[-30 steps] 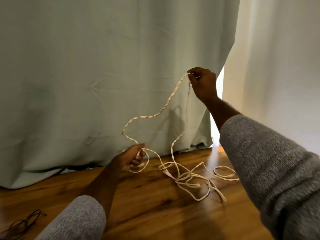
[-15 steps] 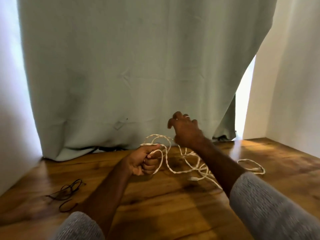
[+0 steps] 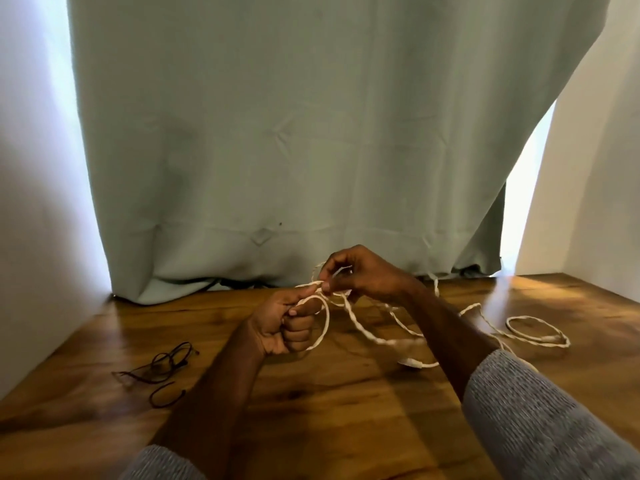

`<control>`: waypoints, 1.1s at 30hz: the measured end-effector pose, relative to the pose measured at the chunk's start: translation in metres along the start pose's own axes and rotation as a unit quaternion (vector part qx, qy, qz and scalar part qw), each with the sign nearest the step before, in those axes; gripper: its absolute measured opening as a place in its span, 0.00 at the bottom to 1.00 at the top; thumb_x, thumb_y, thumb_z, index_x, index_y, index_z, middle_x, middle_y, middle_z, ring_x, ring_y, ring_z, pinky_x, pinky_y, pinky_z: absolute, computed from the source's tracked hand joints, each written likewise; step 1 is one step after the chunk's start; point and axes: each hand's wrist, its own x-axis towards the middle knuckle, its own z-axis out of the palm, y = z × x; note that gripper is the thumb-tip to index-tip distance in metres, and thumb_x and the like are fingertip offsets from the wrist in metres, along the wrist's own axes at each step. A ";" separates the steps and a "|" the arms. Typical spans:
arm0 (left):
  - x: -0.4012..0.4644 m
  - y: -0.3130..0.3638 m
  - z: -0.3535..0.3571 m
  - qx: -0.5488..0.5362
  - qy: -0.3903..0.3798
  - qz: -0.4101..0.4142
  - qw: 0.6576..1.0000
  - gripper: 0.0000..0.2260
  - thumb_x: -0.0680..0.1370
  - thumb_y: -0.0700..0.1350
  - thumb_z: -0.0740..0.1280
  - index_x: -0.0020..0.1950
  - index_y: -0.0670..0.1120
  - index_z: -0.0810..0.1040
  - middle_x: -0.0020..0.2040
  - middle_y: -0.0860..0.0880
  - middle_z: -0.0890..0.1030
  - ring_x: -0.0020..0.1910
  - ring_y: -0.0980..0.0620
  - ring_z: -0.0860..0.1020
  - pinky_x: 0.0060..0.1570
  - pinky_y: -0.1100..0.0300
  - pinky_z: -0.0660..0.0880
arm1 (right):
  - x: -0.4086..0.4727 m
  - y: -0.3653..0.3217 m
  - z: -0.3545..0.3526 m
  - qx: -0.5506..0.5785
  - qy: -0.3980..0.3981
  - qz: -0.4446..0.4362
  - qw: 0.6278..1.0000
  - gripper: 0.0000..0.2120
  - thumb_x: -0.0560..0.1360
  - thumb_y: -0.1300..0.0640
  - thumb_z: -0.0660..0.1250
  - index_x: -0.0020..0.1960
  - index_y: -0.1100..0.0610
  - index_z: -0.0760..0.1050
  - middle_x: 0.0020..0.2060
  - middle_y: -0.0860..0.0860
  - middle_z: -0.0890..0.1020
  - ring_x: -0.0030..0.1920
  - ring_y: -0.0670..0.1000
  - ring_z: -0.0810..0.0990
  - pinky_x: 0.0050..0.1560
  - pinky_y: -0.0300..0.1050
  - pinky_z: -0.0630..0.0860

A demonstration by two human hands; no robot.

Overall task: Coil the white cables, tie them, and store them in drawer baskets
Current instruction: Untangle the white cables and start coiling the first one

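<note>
Wooden floor [image 3: 346, 410], white cable [image 3: 367, 332] between left hand [image 3: 282, 323] and right hand [image 3: 363, 275].

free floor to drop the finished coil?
Bare wood floor between the two forearms, nearest the camera, and at far left between the white wall and the dark cord. Crowded right of the right hand: loose white cable sprawls there.

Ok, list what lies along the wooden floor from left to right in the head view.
Dark cord → left hand gripping the white cable → right hand pinching it → loose cable loop lying on the floor.
</note>
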 end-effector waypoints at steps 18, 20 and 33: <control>-0.006 0.006 0.010 -0.087 -0.027 0.162 0.983 0.19 0.86 0.51 0.53 0.36 0.47 0.64 0.22 0.51 0.56 0.19 0.55 0.52 0.23 0.65 0.51 | 0.011 0.052 0.072 -0.079 0.238 -0.220 0.943 0.19 0.73 0.56 0.73 0.64 0.54 0.78 0.64 0.51 0.80 0.65 0.47 0.78 0.67 0.43 0.73; -0.007 0.006 0.007 -0.082 -0.006 0.179 0.980 0.19 0.86 0.51 0.53 0.36 0.47 0.64 0.23 0.50 0.59 0.19 0.55 0.52 0.23 0.64 0.50 | 0.010 0.046 0.074 0.090 0.284 -0.145 0.943 0.11 0.74 0.65 0.67 0.51 0.56 0.85 0.48 0.52 0.87 0.50 0.49 0.84 0.54 0.49 0.80; -0.005 0.001 -0.015 -0.091 0.058 0.189 0.976 0.20 0.84 0.54 0.59 0.41 0.41 0.75 0.24 0.50 0.62 0.20 0.52 0.60 0.24 0.63 0.59 | -0.004 0.028 0.077 0.252 0.131 0.050 0.957 0.16 0.85 0.53 0.58 0.46 0.58 0.79 0.23 0.50 0.71 0.22 0.47 0.65 0.23 0.37 0.61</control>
